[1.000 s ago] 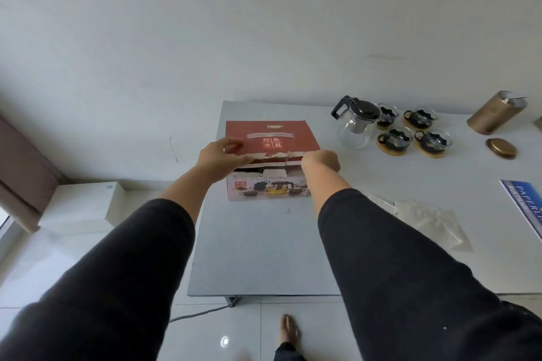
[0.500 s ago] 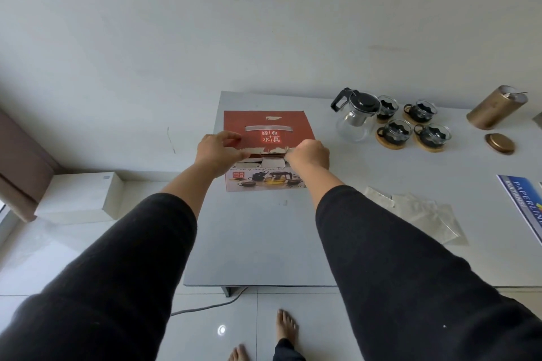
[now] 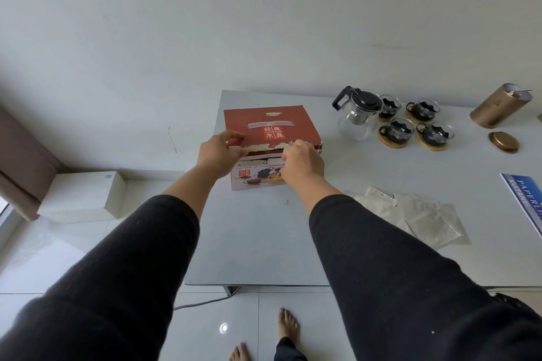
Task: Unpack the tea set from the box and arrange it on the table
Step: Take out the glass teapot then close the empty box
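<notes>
A red tea set box (image 3: 269, 126) with a pictured white front stands at the far left of the grey table (image 3: 264, 243). My left hand (image 3: 218, 152) grips the near left edge of its red lid flap. My right hand (image 3: 302, 160) pinches the torn near edge of the flap toward the right. The flap lies almost flat over the box. To the right stand a glass teapot (image 3: 358, 116) with a black lid and several glass cups (image 3: 394, 132) on wooden coasters.
A gold canister (image 3: 498, 110) lies tilted at the far right, its round lid (image 3: 504, 141) beside it. Crumpled clear wrappers (image 3: 416, 214) lie near my right arm. A blue printed booklet (image 3: 525, 202) sits at the right edge. A white box (image 3: 82, 199) rests on the floor left.
Both hands have stayed on the lid's near edge and the flap has lowered closer to the box. My view has shifted downward, so my feet show below the table.
</notes>
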Demonstrator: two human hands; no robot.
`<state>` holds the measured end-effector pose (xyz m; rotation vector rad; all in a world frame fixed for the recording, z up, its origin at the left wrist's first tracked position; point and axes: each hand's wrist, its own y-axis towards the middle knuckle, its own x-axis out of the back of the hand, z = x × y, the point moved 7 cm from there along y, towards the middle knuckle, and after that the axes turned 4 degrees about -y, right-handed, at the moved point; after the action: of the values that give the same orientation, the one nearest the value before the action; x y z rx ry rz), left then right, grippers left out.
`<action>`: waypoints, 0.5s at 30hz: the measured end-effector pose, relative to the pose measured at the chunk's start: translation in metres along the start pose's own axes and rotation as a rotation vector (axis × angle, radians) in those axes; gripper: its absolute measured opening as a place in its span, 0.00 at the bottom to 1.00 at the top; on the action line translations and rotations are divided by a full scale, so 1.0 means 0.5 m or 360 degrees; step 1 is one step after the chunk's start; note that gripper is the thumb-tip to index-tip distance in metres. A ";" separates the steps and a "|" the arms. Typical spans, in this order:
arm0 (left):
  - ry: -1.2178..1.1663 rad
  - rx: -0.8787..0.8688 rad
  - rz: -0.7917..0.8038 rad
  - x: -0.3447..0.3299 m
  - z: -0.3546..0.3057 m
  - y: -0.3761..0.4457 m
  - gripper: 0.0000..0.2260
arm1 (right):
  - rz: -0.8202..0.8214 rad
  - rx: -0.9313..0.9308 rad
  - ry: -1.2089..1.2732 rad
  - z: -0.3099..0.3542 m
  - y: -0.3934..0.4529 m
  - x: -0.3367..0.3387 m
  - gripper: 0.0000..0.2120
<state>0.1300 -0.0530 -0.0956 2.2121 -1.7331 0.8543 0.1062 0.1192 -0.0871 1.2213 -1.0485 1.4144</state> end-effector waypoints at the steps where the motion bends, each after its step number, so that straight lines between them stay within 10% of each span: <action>1: 0.0000 0.0010 -0.0010 -0.001 0.002 0.000 0.15 | -0.0005 0.0034 -0.0020 0.003 0.000 0.001 0.13; 15: -0.0105 -0.0035 -0.0264 0.010 0.004 0.001 0.08 | 0.0126 0.0202 -0.0128 0.022 0.004 -0.002 0.16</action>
<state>0.1306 -0.0583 -0.0946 2.3547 -1.5510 0.7289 0.1060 0.1080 -0.0865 1.3506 -1.0860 1.5231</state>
